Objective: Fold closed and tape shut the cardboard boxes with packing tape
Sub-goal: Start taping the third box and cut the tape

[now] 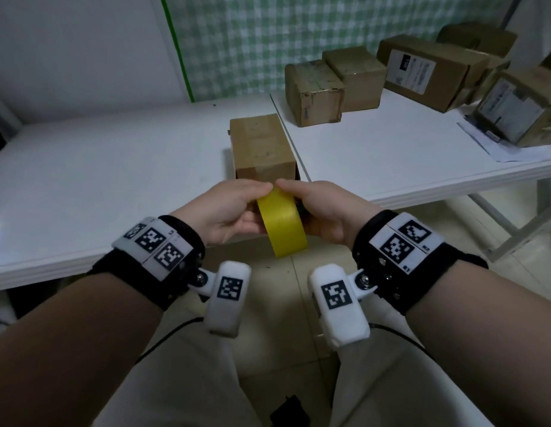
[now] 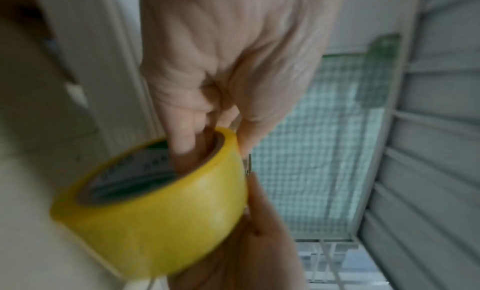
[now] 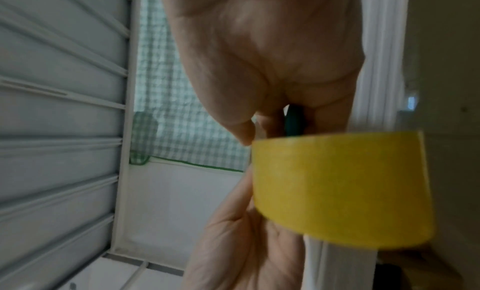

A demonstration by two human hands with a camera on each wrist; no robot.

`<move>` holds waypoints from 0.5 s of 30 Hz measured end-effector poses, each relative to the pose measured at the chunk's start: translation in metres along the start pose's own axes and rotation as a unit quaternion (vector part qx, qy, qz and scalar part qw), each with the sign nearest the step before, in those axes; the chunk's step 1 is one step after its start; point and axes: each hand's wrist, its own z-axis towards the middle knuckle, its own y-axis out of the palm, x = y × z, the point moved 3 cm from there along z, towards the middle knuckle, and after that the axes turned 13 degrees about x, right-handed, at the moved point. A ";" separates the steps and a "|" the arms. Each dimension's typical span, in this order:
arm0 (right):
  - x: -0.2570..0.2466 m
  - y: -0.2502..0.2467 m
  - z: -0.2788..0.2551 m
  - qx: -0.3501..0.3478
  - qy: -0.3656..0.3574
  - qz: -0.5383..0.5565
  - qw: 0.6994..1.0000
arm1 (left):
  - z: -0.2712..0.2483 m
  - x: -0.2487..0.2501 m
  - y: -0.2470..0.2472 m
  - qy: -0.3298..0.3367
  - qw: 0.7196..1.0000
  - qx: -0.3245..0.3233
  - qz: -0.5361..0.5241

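The cardboard box stands closed on the white table, stiff and probably light. Just before it, the yellow tape roll is clasped between both hands: left hand and right hand curl round its rigid, slick rim; the free end appears pinched at top.

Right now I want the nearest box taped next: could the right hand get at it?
Probably yes: the cardboard box sits just beyond the right hand with nothing between, but that hand and the left hand both grip the yellow tape roll.
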 end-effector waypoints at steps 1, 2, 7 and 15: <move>-0.001 -0.002 0.000 0.010 -0.010 -0.009 1.000 | 0.000 -0.002 0.001 -0.012 0.999 0.001 -0.044; -0.003 -0.006 0.000 0.023 -0.027 -0.023 0.999 | 0.001 -0.003 0.002 -0.023 0.997 0.004 -0.075; -0.024 -0.025 -0.005 0.038 -0.141 -0.090 0.985 | 0.003 -0.007 0.000 -0.051 0.994 0.029 -0.090; -0.049 -0.007 -0.007 0.006 -0.219 -0.272 0.937 | 0.005 -0.018 -0.001 -0.059 0.991 0.058 -0.109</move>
